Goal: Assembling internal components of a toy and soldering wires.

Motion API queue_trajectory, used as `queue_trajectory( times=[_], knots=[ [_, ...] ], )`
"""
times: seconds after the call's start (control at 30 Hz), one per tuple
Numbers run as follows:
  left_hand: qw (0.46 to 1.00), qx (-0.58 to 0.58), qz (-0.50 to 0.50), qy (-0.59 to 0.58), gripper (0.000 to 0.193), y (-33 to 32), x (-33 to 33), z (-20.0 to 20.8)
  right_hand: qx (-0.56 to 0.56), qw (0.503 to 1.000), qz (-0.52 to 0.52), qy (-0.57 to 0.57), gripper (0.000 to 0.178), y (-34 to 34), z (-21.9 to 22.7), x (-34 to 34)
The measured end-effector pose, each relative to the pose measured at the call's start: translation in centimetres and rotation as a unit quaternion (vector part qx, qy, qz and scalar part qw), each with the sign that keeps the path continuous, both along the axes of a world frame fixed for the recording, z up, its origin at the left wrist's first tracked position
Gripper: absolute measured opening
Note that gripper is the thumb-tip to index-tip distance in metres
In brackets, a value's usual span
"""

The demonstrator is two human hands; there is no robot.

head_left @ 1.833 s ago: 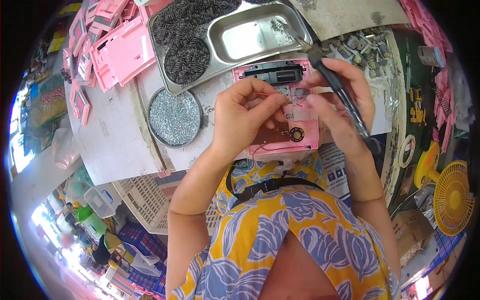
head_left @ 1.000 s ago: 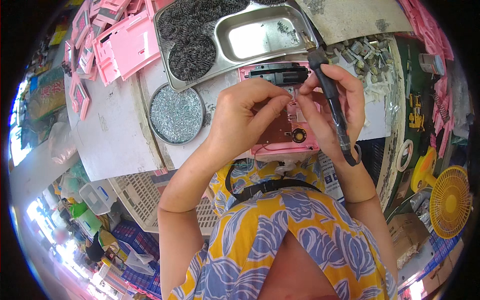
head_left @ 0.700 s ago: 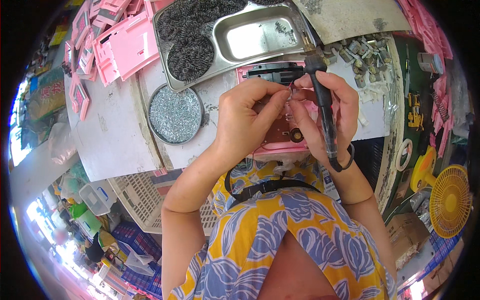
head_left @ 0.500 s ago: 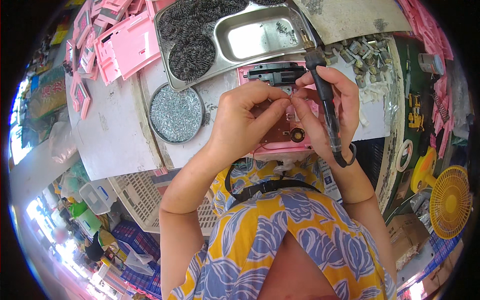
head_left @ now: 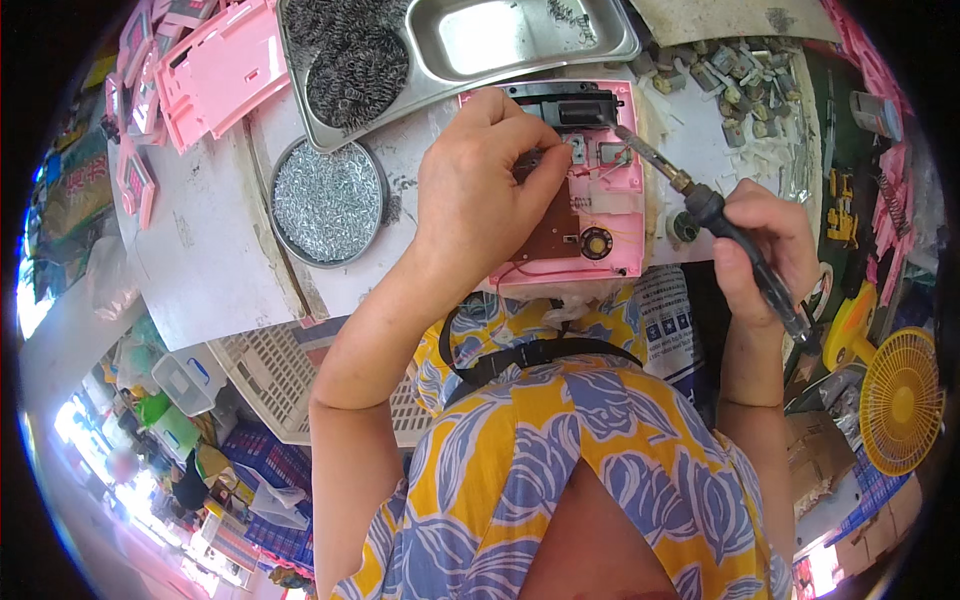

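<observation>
Thumb and forefinger of my left hand [head_left: 490,180] are pinched together over a pink plastic casing [head_left: 627,225]; whatever they hold is too small to make out. My right hand [head_left: 772,250] grips a soldering iron [head_left: 735,228] by its black handle. The iron's tip points up and left, close to the casing's upper right part. Inside the casing are a brown circuit board [head_left: 545,240], a black plastic unit [head_left: 570,107], a small metal-cased part [head_left: 612,153] with red wires, and a round black part [head_left: 597,243]. My left hand hides some of the board.
A metal tray [head_left: 500,40] with dark springs stands behind the casing. A round dish of small silvery pieces [head_left: 328,205] lies left. Small motors [head_left: 740,90] are heaped at the back right, with a greenish spool [head_left: 684,227] nearer. Pink shells [head_left: 225,70] are piled far left.
My right hand has left my left hand's fingertips and moved right. The iron has swung from upright across that hand to a grip with its tip toward the casing. The view has shifted slightly.
</observation>
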State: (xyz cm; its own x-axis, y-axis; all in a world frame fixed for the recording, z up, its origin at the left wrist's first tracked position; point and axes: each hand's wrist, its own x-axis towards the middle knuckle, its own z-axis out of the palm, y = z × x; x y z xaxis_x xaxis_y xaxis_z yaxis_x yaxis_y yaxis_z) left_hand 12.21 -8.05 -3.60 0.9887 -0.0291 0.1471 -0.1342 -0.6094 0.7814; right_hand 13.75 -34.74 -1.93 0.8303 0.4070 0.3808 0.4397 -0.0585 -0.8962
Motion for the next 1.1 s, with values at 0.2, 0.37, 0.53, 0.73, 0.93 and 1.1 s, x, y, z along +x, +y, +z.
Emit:
queue_trajectory(
  times=[0.2,0.37,0.53,0.73,0.93,1.1],
  knots=[
    [1.0,-0.004,0.016,-0.022,0.01,-0.1,0.0,-0.5,-0.047,0.996,0.036,-0.068,0.025,0.7,-0.4,0.8],
    [0.999,0.009,0.02,-0.027,0.01,-0.1,0.0,-0.4,-0.072,0.992,0.044,-0.089,0.025,1.0,-0.4,1.0],
    [0.999,0.01,0.024,-0.031,0.009,-0.1,-0.1,-0.6,-0.081,0.991,0.053,-0.097,0.025,1.2,-0.3,1.2],
    [0.998,0.023,0.014,-0.052,0.008,0.0,0.0,-0.7,-0.088,0.988,0.059,-0.109,0.024,1.6,-0.3,1.3],
    [0.999,0.019,0.024,-0.044,0.009,-0.2,0.0,-0.7,-0.103,0.986,0.058,-0.119,0.024,1.7,-0.2,1.5],
    [0.998,0.014,0.025,-0.053,0.009,-0.1,0.0,-0.9,-0.107,0.98,0.062,-0.153,0.03,2.0,-0.2,1.7]
  ],
)
